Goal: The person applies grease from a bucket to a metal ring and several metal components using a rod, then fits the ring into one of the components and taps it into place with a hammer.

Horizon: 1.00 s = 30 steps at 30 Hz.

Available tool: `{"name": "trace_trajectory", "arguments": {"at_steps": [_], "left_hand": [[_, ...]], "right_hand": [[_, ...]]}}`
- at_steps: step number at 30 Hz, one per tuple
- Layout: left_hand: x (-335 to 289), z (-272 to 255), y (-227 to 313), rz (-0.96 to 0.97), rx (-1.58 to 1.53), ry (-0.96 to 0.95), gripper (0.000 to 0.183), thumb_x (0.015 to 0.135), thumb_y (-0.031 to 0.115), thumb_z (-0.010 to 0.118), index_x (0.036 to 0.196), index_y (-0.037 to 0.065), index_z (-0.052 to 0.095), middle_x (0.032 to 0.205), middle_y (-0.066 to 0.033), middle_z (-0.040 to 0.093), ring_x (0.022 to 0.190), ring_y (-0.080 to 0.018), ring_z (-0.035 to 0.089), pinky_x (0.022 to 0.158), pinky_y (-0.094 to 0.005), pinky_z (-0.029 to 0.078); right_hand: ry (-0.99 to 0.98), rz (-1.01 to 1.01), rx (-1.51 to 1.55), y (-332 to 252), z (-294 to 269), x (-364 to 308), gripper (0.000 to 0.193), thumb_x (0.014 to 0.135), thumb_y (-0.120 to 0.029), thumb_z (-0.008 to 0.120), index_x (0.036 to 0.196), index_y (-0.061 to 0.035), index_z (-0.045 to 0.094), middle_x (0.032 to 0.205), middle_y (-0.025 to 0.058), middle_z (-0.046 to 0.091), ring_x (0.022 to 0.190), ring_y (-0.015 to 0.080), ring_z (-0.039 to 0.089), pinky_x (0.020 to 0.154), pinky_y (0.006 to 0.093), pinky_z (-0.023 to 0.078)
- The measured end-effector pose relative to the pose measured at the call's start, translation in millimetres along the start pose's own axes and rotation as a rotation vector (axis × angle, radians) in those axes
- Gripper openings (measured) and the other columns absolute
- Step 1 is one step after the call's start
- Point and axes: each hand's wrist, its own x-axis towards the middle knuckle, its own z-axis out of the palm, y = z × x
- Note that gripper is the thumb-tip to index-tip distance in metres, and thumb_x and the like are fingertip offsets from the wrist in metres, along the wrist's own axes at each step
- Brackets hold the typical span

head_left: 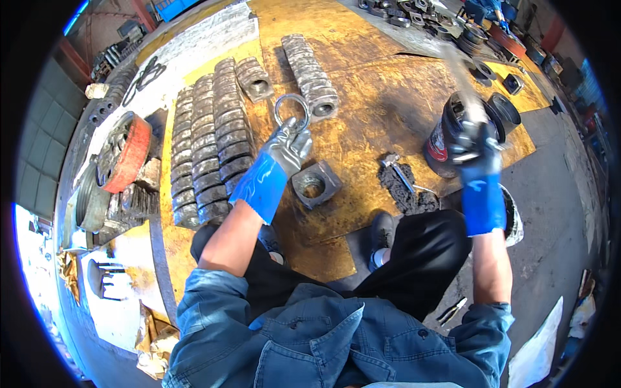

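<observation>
A thin metal ring [292,110] stands upright in the fingers of my left hand [288,146], which wears a blue-cuffed glove with a grey, stained palm. Below it on the yellow board lies a squarish dark metal block [315,185] with a round hole. My right hand [477,147], gloved the same way, is closed round a long pale stick-like tool [467,84] that points up and away. Motion smears the tool, so its kind is unclear. Right beside that hand is a dark bucket [437,146] with a red and white label; the hand partly covers it.
Rows of stacked round metal parts [202,145] lie at left, and another row [305,68] lies farther off. A small hammer-like tool [396,169] rests on a dark rag [406,194]. Pliers [451,312] are near my right knee. A red-rimmed wheel [129,154] stands far left.
</observation>
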Motion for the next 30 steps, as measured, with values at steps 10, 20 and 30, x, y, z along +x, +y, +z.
{"name": "trace_trajectory", "arguments": {"at_steps": [10, 20, 30], "left_hand": [[-7.7, 6.1, -16.1, -0.217, -0.007, -0.262, 0.037, 0.098, 0.04, 0.052, 0.111, 0.008, 0.065, 0.099, -0.0124, 0.067, 0.084, -0.0269, 0.06, 0.068, -0.0448, 0.048], [-31.9, 22.9, -25.6, -0.485, 0.114, -0.611, 0.042, 0.09, 0.046, 0.062, 0.103, 0.006, 0.066, 0.072, -0.0073, 0.059, 0.062, -0.0273, 0.052, 0.053, -0.0455, 0.04], [13.5, -13.6, -26.4, 0.073, 0.165, -0.199, 0.027, 0.092, 0.009, 0.065, 0.118, 0.005, 0.062, 0.118, -0.0148, 0.064, 0.115, -0.0403, 0.058, 0.102, -0.053, 0.047]], "right_hand": [[-0.371, 0.533, 0.004, 194.6, 58.8, -41.5, 0.056, 0.096, -0.043, 0.057, 0.13, 0.0017, 0.053, 0.096, 0.0204, 0.069, 0.066, 0.0261, 0.065, 0.059, 0.0382, 0.055], [-0.295, 0.736, 0.165, 201.7, 46.4, -32.3, 0.018, 0.083, -0.027, 0.069, 0.096, -0.0154, 0.065, 0.091, 0.0121, 0.065, 0.068, 0.0201, 0.055, 0.062, 0.0374, 0.045], [-0.371, 0.667, 0.424, 181.1, 7.9, -20.6, 0.042, 0.081, -0.031, 0.07, 0.119, -0.0175, 0.058, 0.11, 0.0287, 0.066, 0.076, 0.0376, 0.067, 0.066, 0.0492, 0.054]]}}
